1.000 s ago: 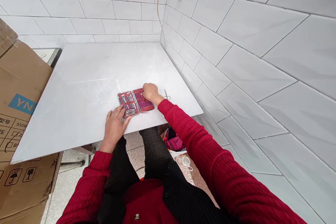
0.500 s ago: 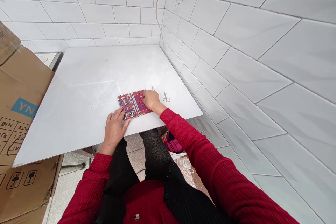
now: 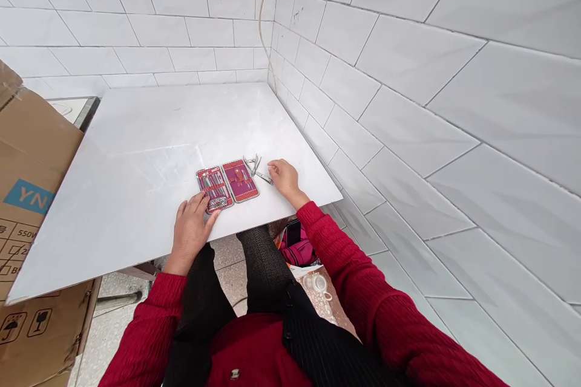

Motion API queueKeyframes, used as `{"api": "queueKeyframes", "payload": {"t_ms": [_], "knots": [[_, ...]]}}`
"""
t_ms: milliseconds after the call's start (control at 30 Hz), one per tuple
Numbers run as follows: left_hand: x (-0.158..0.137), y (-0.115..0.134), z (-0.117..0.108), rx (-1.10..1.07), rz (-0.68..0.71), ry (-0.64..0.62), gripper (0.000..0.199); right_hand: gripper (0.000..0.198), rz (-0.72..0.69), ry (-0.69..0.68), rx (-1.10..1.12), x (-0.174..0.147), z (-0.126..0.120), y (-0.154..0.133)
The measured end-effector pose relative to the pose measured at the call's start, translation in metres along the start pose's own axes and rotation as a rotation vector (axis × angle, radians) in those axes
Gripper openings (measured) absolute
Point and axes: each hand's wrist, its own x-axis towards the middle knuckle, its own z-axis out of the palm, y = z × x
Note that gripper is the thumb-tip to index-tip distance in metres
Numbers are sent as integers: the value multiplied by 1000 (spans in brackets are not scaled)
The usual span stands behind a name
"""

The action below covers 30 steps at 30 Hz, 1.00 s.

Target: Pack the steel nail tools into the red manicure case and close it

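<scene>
An open manicure case (image 3: 246, 195) with a red and purple lining lies near the table's front edge. Several slim metal tools are strapped into its two halves. My left hand (image 3: 190, 224) rests with fingers stretched out, its fingertips at the case's lower left corner. Right of the case lie metal nippers (image 3: 251, 164) and a nail clipper (image 3: 264, 178) on the tabletop. My right hand (image 3: 285, 179) is just beyond the clipper, low over the table, its fingers curled together. What these fingers hold, if anything, is hidden; the small scissors seen earlier do not show.
The white table (image 3: 136, 193) meets tiled walls behind and at the right. A large cardboard box (image 3: 40, 151) stands along the left side. Below the front edge, at the right, are a pink cloth item (image 3: 299, 252) and a clear lidded container (image 3: 318, 283). A cable (image 3: 260, 18) hangs in the corner.
My right hand has moved from the case's right half to the right, over where the scissors lay. The nippers and clipper are now uncovered. My left hand stays at the case.
</scene>
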Motion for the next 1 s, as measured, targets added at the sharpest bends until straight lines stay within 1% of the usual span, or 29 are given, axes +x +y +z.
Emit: {"api": "queueKeyframes", "payload": {"t_ms": [100,200,333,567,767,867,933,1000], "knots": [[0,0,-1,-2,-2,-5,52,27,74,73,90,-8,0,27],[0,0,-1,-1,-4,-12,52,23,133,112,214,-12,6,42],[0,-2,1,5,1,-9,54,18,175,132,327,-11,13,46],[0,-4,4,17,12,2,59,15,140,156,368,-11,15,48],[0,-4,4,15,14,13,58,19,133,149,304,-14,12,43],[-1,-4,4,13,11,11,56,18,57,114,228,-11,7,32],[-1,-4,5,10,7,10,55,16,-6,69,180,-5,4,21],[-1,-4,5,7,3,10,54,16,-32,15,146,3,2,9]]}}
